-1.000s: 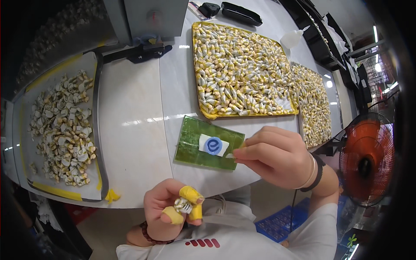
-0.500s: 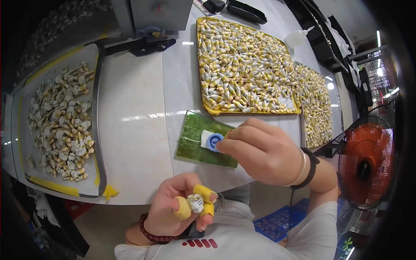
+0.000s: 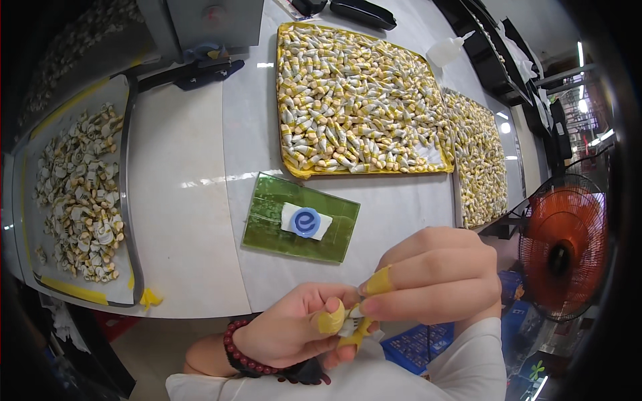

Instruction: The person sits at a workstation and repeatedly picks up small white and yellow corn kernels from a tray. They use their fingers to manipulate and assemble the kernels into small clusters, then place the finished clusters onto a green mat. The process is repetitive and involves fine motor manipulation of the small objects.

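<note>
At the lower middle of the frame we hold a white piece (image 3: 350, 325), pinched between the taped thumb and fingers of our left hand (image 3: 287, 327). Our right hand (image 3: 438, 274) meets it from the right, thumb and finger drawn close together at its upper end; we cannot tell whether they grip anything. Above our hands, near the centre, lies a green plate (image 3: 264, 237) with a pad (image 3: 325, 226) and a blue disc (image 3: 306, 222) on it. We see a full tray (image 3: 279, 113) at upper middle, a second tray (image 3: 457, 194) to its right, a heap (image 3: 83, 194) at the left, and a fan (image 3: 565, 257) at the right.
</note>
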{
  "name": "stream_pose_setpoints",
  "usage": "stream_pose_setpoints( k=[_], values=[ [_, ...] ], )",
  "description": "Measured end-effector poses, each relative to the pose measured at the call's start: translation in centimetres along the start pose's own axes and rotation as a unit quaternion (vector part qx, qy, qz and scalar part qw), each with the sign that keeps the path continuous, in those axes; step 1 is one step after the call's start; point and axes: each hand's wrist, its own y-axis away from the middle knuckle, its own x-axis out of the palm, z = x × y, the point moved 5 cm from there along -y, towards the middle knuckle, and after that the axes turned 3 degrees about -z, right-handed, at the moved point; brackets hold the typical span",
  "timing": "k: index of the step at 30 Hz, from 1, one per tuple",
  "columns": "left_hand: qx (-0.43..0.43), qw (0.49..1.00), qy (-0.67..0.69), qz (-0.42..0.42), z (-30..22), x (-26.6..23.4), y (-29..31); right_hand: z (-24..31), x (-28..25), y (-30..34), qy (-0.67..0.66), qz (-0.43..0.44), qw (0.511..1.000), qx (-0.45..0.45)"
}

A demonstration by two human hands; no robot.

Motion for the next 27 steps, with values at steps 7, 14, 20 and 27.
stream_pose_setpoints(
  k=[7, 14, 20, 27],
  values=[
    [0.014, 1.000, 0.018, -0.016, 0.4, 0.3, -0.6, 0.1, 0.0, 0.5, -0.006, -0.007, 1.000, -0.019],
    [0.003, 0.999, 0.001, -0.047, 0.4, 0.1, -0.6, 0.1, 0.0, 0.8, 0.007, -0.001, 1.000, -0.011],
    [-0.009, 0.995, -0.046, -0.091, 0.1, 0.6, -0.8, 0.1, -0.3, 1.6, -0.001, -0.003, 1.000, -0.013],
    [0.096, 0.954, -0.238, -0.154, -0.6, 0.7, 0.6, 0.0, -4.4, 4.0, 0.075, -0.117, 0.984, 0.110]
  ],
)
